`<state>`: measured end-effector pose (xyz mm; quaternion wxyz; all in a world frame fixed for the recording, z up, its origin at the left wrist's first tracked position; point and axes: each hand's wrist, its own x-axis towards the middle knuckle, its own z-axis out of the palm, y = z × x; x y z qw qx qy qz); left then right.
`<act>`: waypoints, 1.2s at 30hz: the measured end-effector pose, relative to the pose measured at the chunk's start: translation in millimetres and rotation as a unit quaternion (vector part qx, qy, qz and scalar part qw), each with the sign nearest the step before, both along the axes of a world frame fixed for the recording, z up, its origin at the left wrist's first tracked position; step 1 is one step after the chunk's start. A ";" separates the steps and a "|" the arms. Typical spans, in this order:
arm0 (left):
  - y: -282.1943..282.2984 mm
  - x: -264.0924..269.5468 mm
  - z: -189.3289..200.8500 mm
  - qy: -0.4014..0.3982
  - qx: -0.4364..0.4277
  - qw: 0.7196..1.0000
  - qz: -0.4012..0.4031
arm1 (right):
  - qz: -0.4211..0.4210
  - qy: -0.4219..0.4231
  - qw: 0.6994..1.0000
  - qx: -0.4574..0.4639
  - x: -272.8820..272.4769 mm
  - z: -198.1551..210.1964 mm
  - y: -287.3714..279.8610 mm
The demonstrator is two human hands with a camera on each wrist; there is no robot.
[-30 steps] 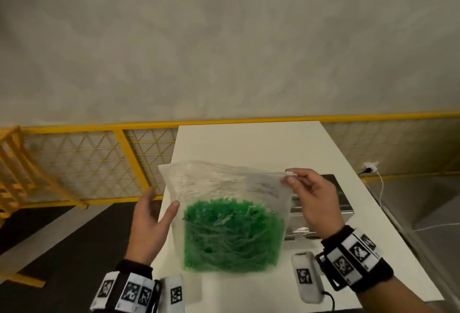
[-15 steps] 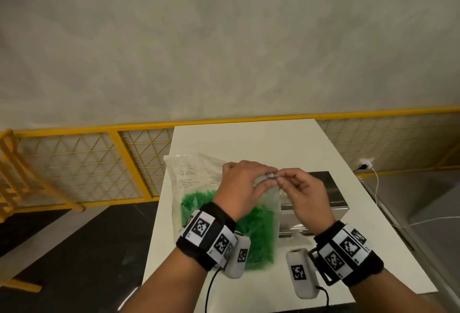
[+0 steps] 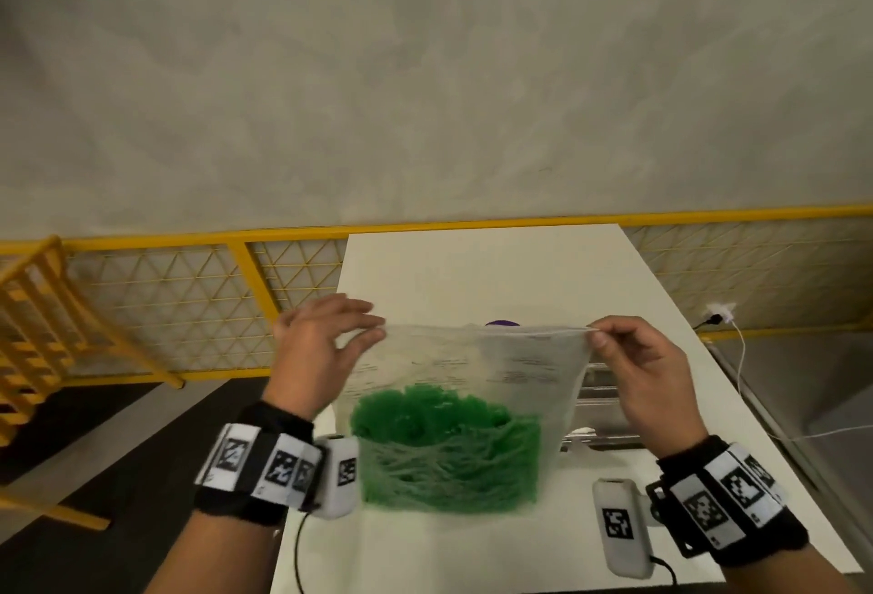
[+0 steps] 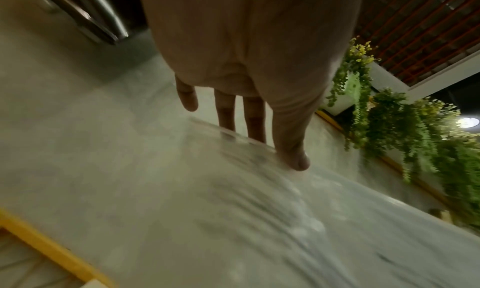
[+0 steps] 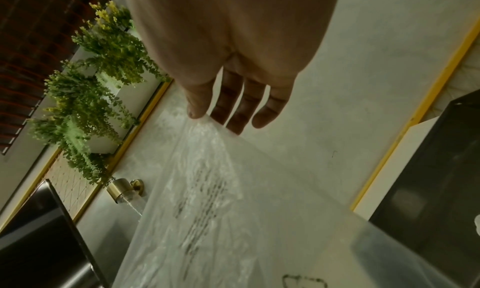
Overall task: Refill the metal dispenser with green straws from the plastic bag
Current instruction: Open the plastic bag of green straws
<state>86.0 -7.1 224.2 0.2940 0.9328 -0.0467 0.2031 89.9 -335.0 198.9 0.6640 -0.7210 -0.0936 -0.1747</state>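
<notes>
A clear plastic bag [image 3: 472, 367] hangs over the white table, its lower half filled with green straws [image 3: 449, 452]. My left hand [image 3: 373, 326] pinches the bag's top left corner and my right hand [image 3: 596, 339] pinches the top right corner, so the top edge is stretched taut between them. In the left wrist view the left hand [image 4: 275, 147] has its thumb on the near face of the bag [image 4: 285, 210] and its fingers behind. The right wrist view shows the right hand [image 5: 213, 120] nipping the bag [image 5: 221, 200]. The metal dispenser [image 3: 604, 409] sits behind the bag, mostly hidden.
The white table [image 3: 472, 263] runs back to a yellow mesh railing [image 3: 189, 300] and a grey wall. A wall socket with a white cable [image 3: 718, 315] is at the right. A small purple object [image 3: 501, 323] peeks over the bag's top edge.
A second ago only the right hand held the bag. The left hand came to the right hand at the top edge, then slid left along it, pulling the edge taut.
</notes>
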 end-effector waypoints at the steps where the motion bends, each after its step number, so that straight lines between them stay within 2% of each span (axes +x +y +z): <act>1: 14.6 -2.3 -2.0 0.002 -0.001 1.000 0.012 | -0.001 -0.001 1.000 0.001 -0.8 0.4 -1.5; 4: 44.5 -12.7 -2.6 0.006 -0.029 0.999 0.018 | -0.001 -0.003 1.000 0.002 -3.4 0.5 -5.3; 9: 46.5 -30.4 -4.8 0.036 -0.172 0.984 -0.005 | 0.027 0.016 0.999 0.042 -4.4 -1.1 -4.7; 11: 41.1 -34.6 -15.8 0.095 -0.281 0.955 -0.021 | 0.045 0.019 0.997 0.053 -6.0 -2.4 -3.2; 13: 37.2 -36.6 -39.4 0.189 -0.374 0.907 -0.034 | 0.051 0.026 0.997 0.051 -6.8 -3.2 -3.6; 15: 26.8 -39.5 -71.6 0.282 -0.388 0.874 -0.071 | 0.064 0.029 0.995 0.065 -7.8 -4.9 -4.0; 17: 11.3 -43.4 -99.6 0.337 -0.365 0.862 -0.107 | 0.074 0.049 0.993 0.074 -8.6 -7.0 -4.6; 19: -5.0 -42.8 -117.4 0.343 -0.358 0.862 -0.106 | 0.098 0.068 0.989 0.086 -9.3 -8.4 -6.9; 22: -16.7 -39.1 -128.9 0.315 -0.375 0.870 -0.058 | 0.143 0.157 0.970 0.120 -9.0 -23.5 -10.1; 24: -19.4 -37.7 -132.9 0.304 -0.394 0.866 -0.054 | 0.169 0.247 0.954 0.036 -10.0 -41.2 -7.0; 26: -21.4 -38.1 -133.6 0.298 -0.401 0.864 -0.062 | 0.194 0.328 0.921 -0.088 -10.9 -59.7 3.3; 28: -23.4 -37.8 -135.2 0.295 -0.421 0.856 -0.060 | 0.213 0.357 0.894 -0.168 -12.9 -77.6 20.4; 32: -34.8 -38.3 -140.6 0.312 -0.453 0.830 -0.089 | 0.199 0.359 0.891 -0.193 -12.9 -96.3 55.9; 36: -40.9 -39.9 -139.8 0.324 -0.434 0.835 -0.100 | 0.221 0.360 0.884 -0.201 -7.7 -100.5 73.6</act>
